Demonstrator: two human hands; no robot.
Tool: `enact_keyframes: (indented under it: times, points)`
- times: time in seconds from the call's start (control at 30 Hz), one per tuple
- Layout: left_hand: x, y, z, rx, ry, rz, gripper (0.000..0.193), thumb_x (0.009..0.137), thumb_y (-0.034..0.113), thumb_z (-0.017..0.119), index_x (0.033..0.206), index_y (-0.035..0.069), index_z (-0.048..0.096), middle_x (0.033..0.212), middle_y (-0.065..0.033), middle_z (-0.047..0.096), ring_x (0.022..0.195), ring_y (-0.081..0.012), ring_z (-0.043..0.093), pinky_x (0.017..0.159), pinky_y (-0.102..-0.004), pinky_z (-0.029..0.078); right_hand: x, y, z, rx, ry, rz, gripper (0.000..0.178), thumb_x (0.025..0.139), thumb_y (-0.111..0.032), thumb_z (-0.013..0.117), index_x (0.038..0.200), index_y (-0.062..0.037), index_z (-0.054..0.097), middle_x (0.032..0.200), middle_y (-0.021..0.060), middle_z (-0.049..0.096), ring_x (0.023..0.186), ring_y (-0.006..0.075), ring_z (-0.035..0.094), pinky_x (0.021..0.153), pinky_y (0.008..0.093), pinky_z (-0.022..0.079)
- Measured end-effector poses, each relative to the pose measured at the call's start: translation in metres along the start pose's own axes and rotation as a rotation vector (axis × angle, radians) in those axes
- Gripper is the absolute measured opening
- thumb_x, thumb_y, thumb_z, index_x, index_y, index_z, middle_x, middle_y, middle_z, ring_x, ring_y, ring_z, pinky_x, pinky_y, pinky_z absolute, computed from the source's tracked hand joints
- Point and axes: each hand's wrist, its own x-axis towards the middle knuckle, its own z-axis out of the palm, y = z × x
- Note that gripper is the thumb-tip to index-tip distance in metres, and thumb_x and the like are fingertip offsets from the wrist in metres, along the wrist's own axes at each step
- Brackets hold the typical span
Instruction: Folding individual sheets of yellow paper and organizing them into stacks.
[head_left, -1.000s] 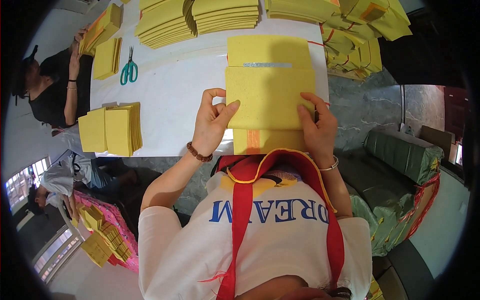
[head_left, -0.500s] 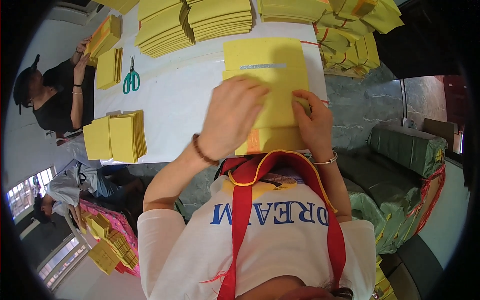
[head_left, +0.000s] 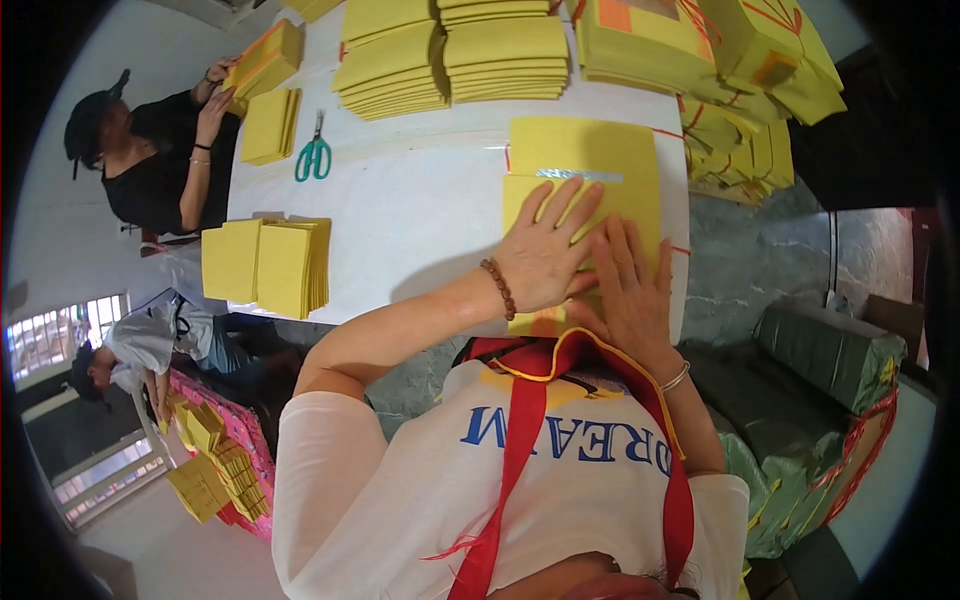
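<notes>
At the near edge of the white table [head_left: 410,210] lies a flat yellow paper [head_left: 585,145] with a silver strip [head_left: 610,177] across its upper part. A patch of orange shows at its near end. My left hand [head_left: 548,252] rests on the paper just below the strip, fingers spread. Against it, my right hand [head_left: 632,290] lies flat with the fingers stretched out, partly covering the paper's right side. Neither hand grips anything, and both hide much of the paper's lower half.
Teal-handled scissors [head_left: 314,155] lie left of centre. Yellow paper stacks stand near left [head_left: 290,268] and at the back [head_left: 505,62]; red-tied bundles [head_left: 650,42] fill the far right. A co-worker [head_left: 150,150] in black handles a yellow bundle [head_left: 268,62]. Green-wrapped bales [head_left: 830,345] stand at right.
My left hand, blurred before, has come down flat on the paper. My right hand has let go of the paper's right edge and lies beside the left. The view has shifted.
</notes>
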Motion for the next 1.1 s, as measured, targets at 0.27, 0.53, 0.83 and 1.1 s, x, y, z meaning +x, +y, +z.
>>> enact_keyframes:
  times: [0.27, 0.53, 0.83, 1.1]
  points:
    - [-0.013, -0.009, -0.012, -0.446, 0.273, 0.077, 0.054, 0.071, 0.028, 0.069, 0.115, 0.004, 0.051, 0.122, -0.0164, 0.045, 0.112, -0.0346, 0.041, 0.095, -0.0466, 0.03, -0.001, -0.007, 0.01, -0.206, -0.085, -0.035, 0.067, 0.086, -0.051, 0.044, 0.137, -0.0089, 0.034, 0.145, 0.0201, 0.024, 0.135, 0.0322, 0.022, 0.1, 0.0657, 0.007]
    - [-0.019, 0.011, -0.014, -0.072, 0.111, 0.244, 0.058, 0.073, 0.026, 0.063, 0.121, -0.002, 0.047, 0.108, -0.0234, 0.053, 0.098, -0.0321, 0.051, 0.082, -0.0375, 0.043, 0.004, 0.027, -0.023, 0.788, -0.375, 0.104, 0.073, 0.085, -0.022, 0.054, 0.144, -0.0105, 0.012, 0.145, 0.0191, 0.026, 0.135, 0.0275, 0.023, 0.107, 0.0503, 0.014]
    - [-0.005, 0.01, -0.019, 0.199, -0.059, 0.12, 0.047, 0.072, 0.017, 0.056, 0.114, -0.002, 0.054, 0.09, -0.0202, 0.061, 0.081, -0.0277, 0.06, 0.063, -0.0318, 0.049, 0.014, 0.029, -0.034, 1.2, 0.128, 0.392, 0.07, 0.088, -0.003, 0.047, 0.144, -0.0069, 0.006, 0.136, 0.0164, 0.04, 0.126, 0.0215, 0.038, 0.103, 0.0329, 0.029]
    - [-0.08, -0.125, -0.054, -0.004, 0.452, -0.173, 0.051, 0.066, -0.006, 0.056, 0.117, 0.003, 0.053, 0.103, -0.0146, 0.061, 0.091, -0.0304, 0.059, 0.075, -0.0356, 0.051, -0.004, 0.025, -0.025, 1.297, 0.458, 0.54, 0.057, 0.095, -0.017, 0.045, 0.142, -0.0069, 0.015, 0.127, 0.015, 0.048, 0.115, 0.0229, 0.049, 0.099, 0.0372, 0.035]
